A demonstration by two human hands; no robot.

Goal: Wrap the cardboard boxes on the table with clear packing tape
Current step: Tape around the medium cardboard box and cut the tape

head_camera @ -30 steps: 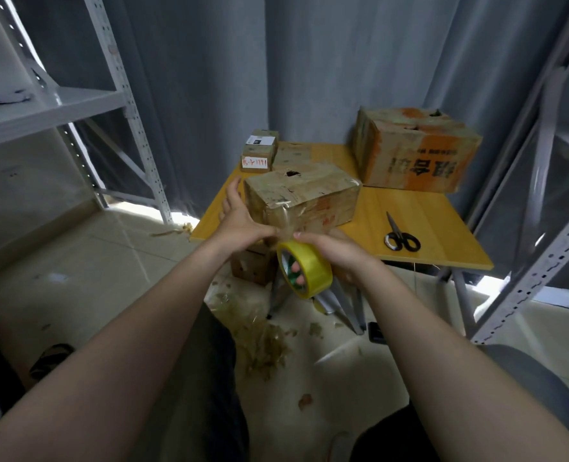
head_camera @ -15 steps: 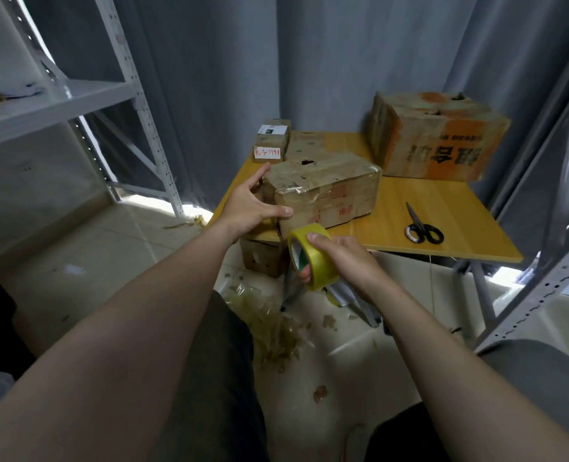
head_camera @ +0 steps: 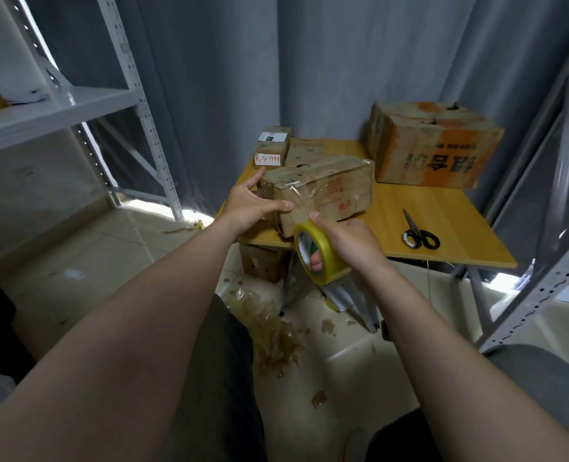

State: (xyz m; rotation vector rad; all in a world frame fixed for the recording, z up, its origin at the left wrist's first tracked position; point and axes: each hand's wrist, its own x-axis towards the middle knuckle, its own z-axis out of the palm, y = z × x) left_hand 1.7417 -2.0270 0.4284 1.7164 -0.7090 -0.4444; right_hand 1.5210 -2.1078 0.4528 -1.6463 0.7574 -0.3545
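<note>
Box being wrapped (head_camera: 330,188) sits at the near left corner of the counter (head_camera: 450,211), its clear film wrinkled over the front face. We note the left hand (head_camera: 248,206) braced on its left end: grip wide, thumb flat along the front face, fingers straight. Right hand (head_camera: 355,243) has its grip closed around the yellow tape roll (head_camera: 325,258), fingers through the core, thumb over the rim, just off the counter's near edge. Scissors (head_camera: 420,233) lie to the right, and a large orange-printed box (head_camera: 433,145) stands behind.
</note>
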